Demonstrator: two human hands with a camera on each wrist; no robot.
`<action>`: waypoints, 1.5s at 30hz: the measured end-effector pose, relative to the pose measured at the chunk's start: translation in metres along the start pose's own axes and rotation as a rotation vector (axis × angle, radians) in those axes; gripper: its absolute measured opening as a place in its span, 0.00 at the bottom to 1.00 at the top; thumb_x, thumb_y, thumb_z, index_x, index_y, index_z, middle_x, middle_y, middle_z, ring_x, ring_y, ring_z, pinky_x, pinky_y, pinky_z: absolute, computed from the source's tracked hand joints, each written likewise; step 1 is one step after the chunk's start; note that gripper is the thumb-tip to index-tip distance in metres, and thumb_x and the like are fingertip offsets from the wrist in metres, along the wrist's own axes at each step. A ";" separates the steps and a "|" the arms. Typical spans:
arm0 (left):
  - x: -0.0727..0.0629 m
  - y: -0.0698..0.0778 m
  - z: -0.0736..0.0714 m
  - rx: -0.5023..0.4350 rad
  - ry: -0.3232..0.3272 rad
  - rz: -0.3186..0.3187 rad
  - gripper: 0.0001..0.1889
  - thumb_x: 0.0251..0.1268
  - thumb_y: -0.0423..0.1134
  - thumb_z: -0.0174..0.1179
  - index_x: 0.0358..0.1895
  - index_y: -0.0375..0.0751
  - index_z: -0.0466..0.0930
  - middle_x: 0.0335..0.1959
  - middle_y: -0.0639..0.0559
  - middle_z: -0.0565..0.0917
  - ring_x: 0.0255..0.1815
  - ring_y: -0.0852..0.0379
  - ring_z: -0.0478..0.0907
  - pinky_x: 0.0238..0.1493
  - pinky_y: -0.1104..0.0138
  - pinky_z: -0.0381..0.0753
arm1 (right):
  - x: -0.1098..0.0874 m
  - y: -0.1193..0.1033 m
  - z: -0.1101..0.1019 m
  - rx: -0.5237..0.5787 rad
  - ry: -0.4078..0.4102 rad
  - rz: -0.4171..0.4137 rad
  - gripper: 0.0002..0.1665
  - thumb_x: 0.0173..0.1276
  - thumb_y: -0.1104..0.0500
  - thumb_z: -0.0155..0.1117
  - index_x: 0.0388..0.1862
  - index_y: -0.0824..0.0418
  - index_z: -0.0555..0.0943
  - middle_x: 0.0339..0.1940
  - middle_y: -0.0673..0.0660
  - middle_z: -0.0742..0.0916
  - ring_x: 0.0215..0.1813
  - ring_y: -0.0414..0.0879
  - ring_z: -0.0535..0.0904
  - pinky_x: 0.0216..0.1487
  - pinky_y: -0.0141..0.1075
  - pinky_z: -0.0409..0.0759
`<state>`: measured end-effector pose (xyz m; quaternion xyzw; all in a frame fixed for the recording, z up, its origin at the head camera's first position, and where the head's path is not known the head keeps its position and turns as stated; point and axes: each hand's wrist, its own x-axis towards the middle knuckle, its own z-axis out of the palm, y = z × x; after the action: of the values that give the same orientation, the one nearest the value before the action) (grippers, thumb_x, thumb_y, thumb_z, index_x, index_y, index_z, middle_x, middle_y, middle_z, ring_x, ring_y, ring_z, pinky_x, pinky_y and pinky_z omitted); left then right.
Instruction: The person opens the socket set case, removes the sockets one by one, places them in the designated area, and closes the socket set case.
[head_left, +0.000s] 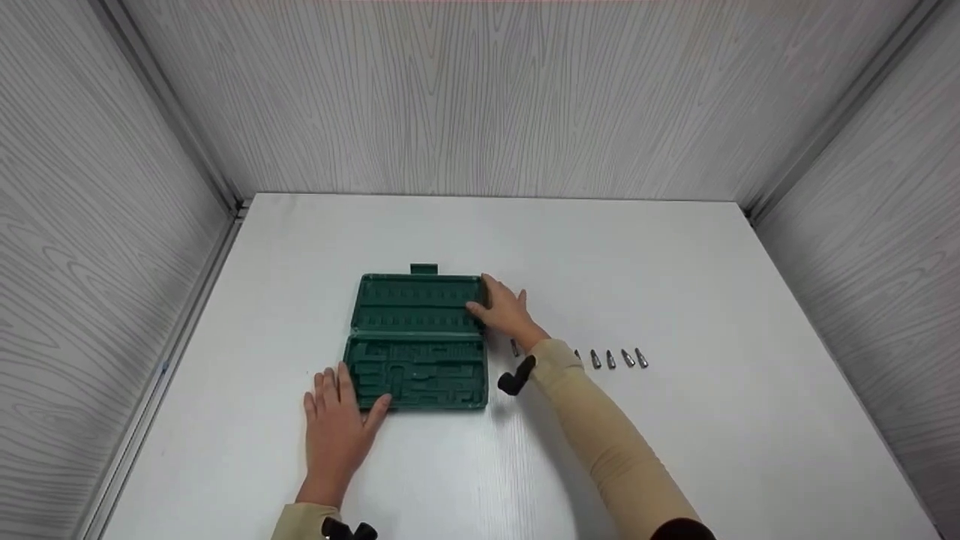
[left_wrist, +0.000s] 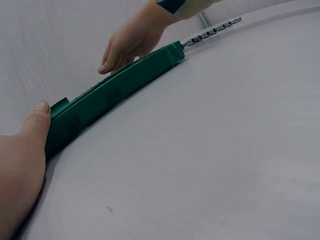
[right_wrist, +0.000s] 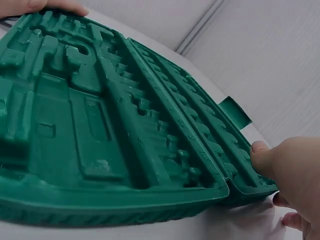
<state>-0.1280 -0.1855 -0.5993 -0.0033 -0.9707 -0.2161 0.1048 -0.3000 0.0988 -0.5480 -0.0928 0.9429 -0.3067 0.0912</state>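
Observation:
A green plastic tool case [head_left: 417, 373] lies unfolded on the white table, its moulded recesses facing up. My right hand [head_left: 508, 307] holds the lid [head_left: 417, 292] at its right edge. In the right wrist view the thumb [right_wrist: 261, 156] rests over the lid's rim, with fingers below the edge. At the case's near left corner is my left hand [head_left: 334, 427], its fingers extended along the side and the thumb at the front edge. The left wrist view shows that thumb [left_wrist: 40, 117] against the case's wall.
Several small metal sockets or bits [head_left: 611, 359] lie in a row right of the case, partly hidden behind the right forearm. The case's latch flap [head_left: 424, 268] sticks out at the far side. Grey wood-grain panels [head_left: 480, 97] enclose the table [head_left: 720, 420] at the back and sides.

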 end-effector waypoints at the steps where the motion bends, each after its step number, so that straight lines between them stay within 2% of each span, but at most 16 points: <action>1: 0.000 0.001 0.000 -0.001 -0.003 0.001 0.51 0.60 0.71 0.43 0.72 0.31 0.44 0.69 0.29 0.51 0.71 0.35 0.43 0.66 0.44 0.39 | 0.000 -0.001 0.000 0.015 0.010 -0.009 0.43 0.69 0.42 0.52 0.74 0.60 0.51 0.71 0.59 0.63 0.72 0.53 0.55 0.67 0.58 0.35; 3: 0.000 0.001 0.000 -0.003 -0.009 0.002 0.51 0.60 0.71 0.43 0.72 0.31 0.44 0.70 0.29 0.51 0.71 0.35 0.42 0.66 0.44 0.39 | -0.001 -0.002 0.001 0.062 0.037 -0.031 0.41 0.70 0.45 0.53 0.74 0.60 0.51 0.71 0.59 0.63 0.72 0.53 0.55 0.68 0.57 0.37; 10: 0.000 0.001 -0.003 -0.012 -0.001 -0.003 0.50 0.60 0.70 0.44 0.72 0.31 0.46 0.70 0.29 0.52 0.71 0.35 0.43 0.67 0.44 0.39 | -0.012 -0.016 0.000 0.351 0.113 -0.128 0.40 0.70 0.52 0.55 0.75 0.55 0.49 0.73 0.59 0.60 0.72 0.53 0.54 0.66 0.49 0.57; 13: 0.001 0.000 -0.004 -0.013 -0.006 0.002 0.51 0.60 0.70 0.44 0.72 0.30 0.45 0.69 0.29 0.52 0.71 0.35 0.43 0.67 0.44 0.39 | -0.021 -0.024 -0.002 0.463 0.159 -0.174 0.39 0.70 0.55 0.55 0.75 0.55 0.50 0.73 0.58 0.58 0.71 0.55 0.55 0.65 0.49 0.60; 17: 0.001 -0.001 -0.004 -0.008 -0.020 0.000 0.51 0.60 0.70 0.43 0.72 0.30 0.45 0.70 0.29 0.51 0.72 0.36 0.42 0.67 0.44 0.39 | -0.037 -0.034 -0.007 0.557 0.200 -0.257 0.38 0.71 0.56 0.54 0.74 0.57 0.50 0.72 0.60 0.56 0.70 0.57 0.57 0.62 0.48 0.64; 21: 0.000 -0.003 -0.003 -0.013 -0.016 0.003 0.51 0.61 0.70 0.43 0.72 0.29 0.45 0.70 0.29 0.51 0.72 0.35 0.42 0.67 0.44 0.39 | -0.060 -0.052 -0.019 0.611 0.240 -0.350 0.36 0.71 0.61 0.52 0.73 0.63 0.51 0.67 0.69 0.58 0.65 0.64 0.59 0.59 0.53 0.66; 24: 0.001 -0.004 -0.005 -0.011 -0.011 0.011 0.50 0.61 0.69 0.44 0.72 0.29 0.45 0.69 0.29 0.51 0.71 0.35 0.42 0.67 0.44 0.39 | -0.074 -0.064 -0.026 0.615 0.281 -0.396 0.31 0.71 0.65 0.51 0.70 0.68 0.56 0.60 0.72 0.61 0.60 0.65 0.63 0.56 0.54 0.68; 28: 0.004 -0.005 -0.006 -0.007 -0.010 0.015 0.50 0.61 0.69 0.44 0.72 0.29 0.44 0.69 0.29 0.51 0.71 0.35 0.43 0.67 0.44 0.39 | -0.085 -0.069 -0.024 0.587 0.349 -0.411 0.22 0.71 0.65 0.52 0.62 0.69 0.67 0.53 0.67 0.67 0.55 0.58 0.69 0.53 0.49 0.73; 32: 0.004 -0.005 -0.007 -0.017 -0.012 0.022 0.50 0.61 0.68 0.45 0.71 0.28 0.44 0.70 0.29 0.52 0.71 0.35 0.43 0.67 0.45 0.39 | -0.097 -0.070 -0.017 0.529 0.403 -0.451 0.14 0.70 0.66 0.54 0.51 0.70 0.70 0.49 0.64 0.71 0.51 0.53 0.71 0.53 0.46 0.74; 35: 0.002 -0.006 -0.010 -0.082 -0.015 0.004 0.52 0.61 0.67 0.48 0.73 0.31 0.38 0.71 0.30 0.50 0.71 0.36 0.45 0.67 0.46 0.41 | -0.105 -0.065 -0.011 0.488 0.416 -0.530 0.10 0.67 0.69 0.55 0.46 0.72 0.70 0.46 0.64 0.74 0.49 0.53 0.72 0.54 0.46 0.74; 38: -0.002 -0.006 -0.018 -0.199 0.003 -0.047 0.54 0.59 0.64 0.54 0.73 0.38 0.29 0.72 0.34 0.47 0.71 0.37 0.47 0.66 0.46 0.49 | -0.106 -0.052 0.001 0.470 0.413 -0.639 0.10 0.65 0.72 0.57 0.44 0.72 0.71 0.44 0.65 0.76 0.46 0.54 0.73 0.56 0.46 0.72; 40: -0.004 -0.005 -0.025 -0.260 0.039 -0.069 0.56 0.57 0.61 0.59 0.73 0.44 0.26 0.73 0.37 0.47 0.70 0.39 0.50 0.63 0.46 0.55 | -0.105 -0.042 0.010 0.450 0.398 -0.707 0.10 0.63 0.73 0.58 0.43 0.71 0.72 0.43 0.65 0.75 0.45 0.54 0.72 0.55 0.45 0.72; 42: -0.004 -0.004 -0.032 -0.273 0.092 -0.047 0.57 0.55 0.60 0.62 0.74 0.45 0.28 0.73 0.38 0.47 0.70 0.39 0.51 0.61 0.44 0.58 | -0.105 -0.032 0.017 0.417 0.387 -0.752 0.11 0.63 0.72 0.59 0.43 0.69 0.72 0.43 0.64 0.75 0.46 0.53 0.72 0.54 0.44 0.71; 45: 0.000 -0.002 -0.041 -0.209 0.198 0.084 0.55 0.53 0.62 0.62 0.74 0.40 0.38 0.72 0.36 0.51 0.70 0.38 0.51 0.64 0.45 0.55 | -0.109 -0.024 0.023 0.342 0.383 -0.785 0.10 0.63 0.68 0.60 0.43 0.65 0.73 0.45 0.62 0.76 0.49 0.51 0.72 0.53 0.42 0.71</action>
<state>-0.1193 -0.2047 -0.5640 -0.0333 -0.9268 -0.3109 0.2082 -0.1862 0.0922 -0.5395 -0.3677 0.7723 -0.4805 -0.1936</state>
